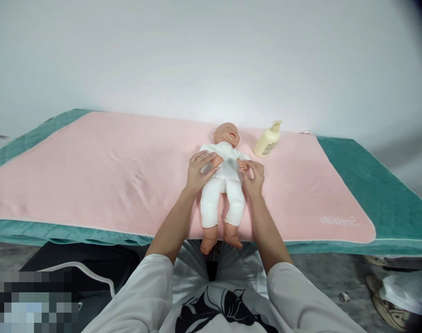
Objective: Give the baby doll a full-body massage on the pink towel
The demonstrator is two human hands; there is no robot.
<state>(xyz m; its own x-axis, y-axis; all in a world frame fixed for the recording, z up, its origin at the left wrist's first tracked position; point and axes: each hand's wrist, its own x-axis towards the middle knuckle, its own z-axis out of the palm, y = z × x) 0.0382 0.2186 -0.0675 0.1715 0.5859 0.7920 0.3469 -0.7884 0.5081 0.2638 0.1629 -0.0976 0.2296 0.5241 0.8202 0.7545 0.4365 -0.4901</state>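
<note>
A baby doll point(228, 172) in a white top and white trousers lies on its back on a pink mat point(93, 171), its bare feet reaching over the front edge. My left hand point(198, 172) is curled round the doll's arm at the left of the picture, fingers above and thumb below, close to the doll's small fist. On the other side, my right hand point(254, 177) has its fingers and thumb closed about the doll's other forearm, just by its hand. Both of the doll's arms are bent beside its belly.
A pale yellow pump bottle point(267, 140) stands on the mat, right of the doll's head. Green quilted bedding point(374, 175) shows under the mat. Behind is a white wall point(211, 55). A shoe point(387, 303) is on the floor at lower right, and a black object point(93, 259) at lower left.
</note>
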